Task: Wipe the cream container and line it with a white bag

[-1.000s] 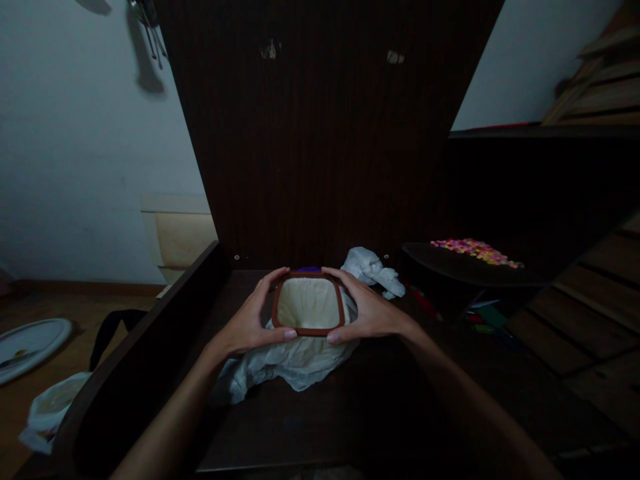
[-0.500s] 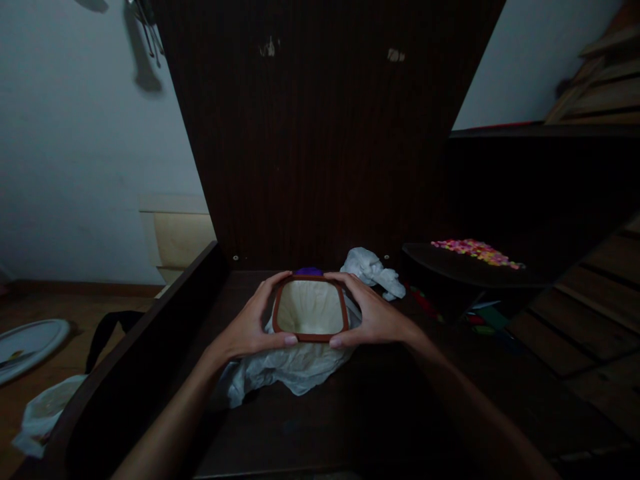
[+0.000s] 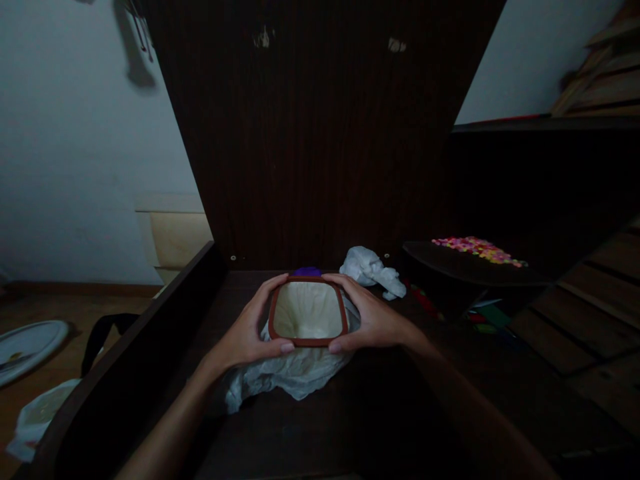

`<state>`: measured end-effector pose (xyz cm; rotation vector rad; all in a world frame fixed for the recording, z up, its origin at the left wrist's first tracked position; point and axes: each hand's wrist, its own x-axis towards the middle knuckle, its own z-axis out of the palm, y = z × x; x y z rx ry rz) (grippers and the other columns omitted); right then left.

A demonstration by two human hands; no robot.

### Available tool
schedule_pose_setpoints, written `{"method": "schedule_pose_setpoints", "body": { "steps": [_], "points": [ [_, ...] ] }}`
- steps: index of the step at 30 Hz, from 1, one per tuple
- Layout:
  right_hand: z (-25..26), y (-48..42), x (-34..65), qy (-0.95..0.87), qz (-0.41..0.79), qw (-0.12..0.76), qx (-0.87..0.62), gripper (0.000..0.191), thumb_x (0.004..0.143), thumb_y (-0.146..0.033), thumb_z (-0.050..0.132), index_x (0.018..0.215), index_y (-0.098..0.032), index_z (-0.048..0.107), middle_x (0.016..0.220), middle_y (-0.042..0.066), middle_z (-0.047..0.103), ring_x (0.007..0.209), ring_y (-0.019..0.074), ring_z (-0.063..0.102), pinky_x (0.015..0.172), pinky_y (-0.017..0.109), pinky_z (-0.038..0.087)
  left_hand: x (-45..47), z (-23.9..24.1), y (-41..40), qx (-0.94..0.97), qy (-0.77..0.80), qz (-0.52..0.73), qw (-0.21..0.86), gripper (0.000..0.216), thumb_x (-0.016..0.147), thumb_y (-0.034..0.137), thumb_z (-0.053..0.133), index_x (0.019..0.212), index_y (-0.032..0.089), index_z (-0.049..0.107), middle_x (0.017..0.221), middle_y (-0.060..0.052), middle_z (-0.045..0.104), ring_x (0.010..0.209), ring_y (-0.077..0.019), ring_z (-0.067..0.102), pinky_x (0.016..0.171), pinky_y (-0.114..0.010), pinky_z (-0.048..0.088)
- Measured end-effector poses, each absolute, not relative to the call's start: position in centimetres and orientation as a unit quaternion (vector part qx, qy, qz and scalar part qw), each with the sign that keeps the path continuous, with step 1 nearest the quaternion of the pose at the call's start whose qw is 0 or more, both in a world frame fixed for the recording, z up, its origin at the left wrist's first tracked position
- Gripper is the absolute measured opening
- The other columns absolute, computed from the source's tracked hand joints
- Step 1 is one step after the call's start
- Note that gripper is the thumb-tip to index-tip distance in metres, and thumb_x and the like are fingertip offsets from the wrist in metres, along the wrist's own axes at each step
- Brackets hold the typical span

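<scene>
A small square container with a reddish-brown rim (image 3: 307,343) and a pale lining stands on a dark wooden surface (image 3: 320,427). My left hand (image 3: 247,333) wraps its left side and my right hand (image 3: 373,319) wraps its right side, thumbs along the near rim, fingers curled over the far rim. A white plastic bag (image 3: 290,373) hangs out from under the rim and spreads on the surface below the container. Something purple (image 3: 307,271) peeks out just behind the container.
A crumpled white bag (image 3: 373,270) lies behind to the right. A dark tray with colourful small pieces (image 3: 480,249) sits at the right. A tall dark wooden panel (image 3: 320,133) stands behind. On the floor at left lie a white plate (image 3: 27,343) and a plastic bag (image 3: 37,417).
Both hands and the container have shifted slightly to the left and lower in view. The grip on the rim stays the same.
</scene>
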<state>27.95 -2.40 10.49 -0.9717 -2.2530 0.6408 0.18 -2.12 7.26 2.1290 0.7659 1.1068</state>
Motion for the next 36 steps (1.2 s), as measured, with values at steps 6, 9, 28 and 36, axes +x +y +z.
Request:
{"method": "schedule_pose_setpoints", "body": {
  "steps": [6, 9, 28, 36],
  "points": [
    [10.6, -2.6, 28.0, -0.849, 0.245, 0.291, -0.368, 0.111, 0.057, -0.063, 0.086, 0.145, -0.017, 0.037, 0.146, 0.02, 0.044, 0.136, 0.0361, 0.044, 0.114, 0.053, 0.035, 0.2, 7.2, -2.3, 0.805, 0.296, 0.41, 0.311, 0.096, 0.072, 0.065, 0.077, 0.148, 0.021, 0.037, 0.153, -0.017, 0.041, 0.141, -0.0415, 0.041, 0.12, -0.059, 0.029],
    [10.9, -2.7, 28.0, -0.849, 0.25, 0.291, -0.363, 0.11, 0.058, -0.061, 0.086, 0.146, -0.019, 0.037, 0.144, 0.018, 0.046, 0.135, 0.0352, 0.045, 0.114, 0.052, 0.036, 0.1, 7.3, -2.3, 0.805, 0.3, 0.407, 0.31, 0.097, 0.071, 0.064, 0.077, 0.148, 0.022, 0.037, 0.153, -0.017, 0.041, 0.14, -0.0409, 0.041, 0.119, -0.059, 0.03],
    [9.7, -2.2, 28.7, -0.844, 0.293, 0.295, -0.338, 0.109, 0.066, -0.062, 0.082, 0.152, -0.02, 0.031, 0.158, 0.018, 0.033, 0.146, 0.0342, 0.033, 0.121, 0.054, 0.026, 0.8, 6.9, -2.8, 0.784, 0.312, 0.429, 0.321, 0.101, 0.07, 0.063, 0.079, 0.151, 0.022, 0.035, 0.154, -0.017, 0.043, 0.14, -0.0398, 0.043, 0.119, -0.057, 0.032],
    [10.6, -2.5, 28.5, -0.838, 0.26, 0.322, -0.355, 0.112, 0.059, -0.06, 0.086, 0.151, -0.022, 0.034, 0.152, 0.018, 0.042, 0.14, 0.0366, 0.042, 0.116, 0.055, 0.033, 0.7, 6.9, -2.5, 0.777, 0.298, 0.44, 0.337, 0.102, 0.071, 0.064, 0.079, 0.151, 0.022, 0.031, 0.156, -0.018, 0.038, 0.144, -0.0402, 0.038, 0.12, -0.058, 0.029]
  ]
}}
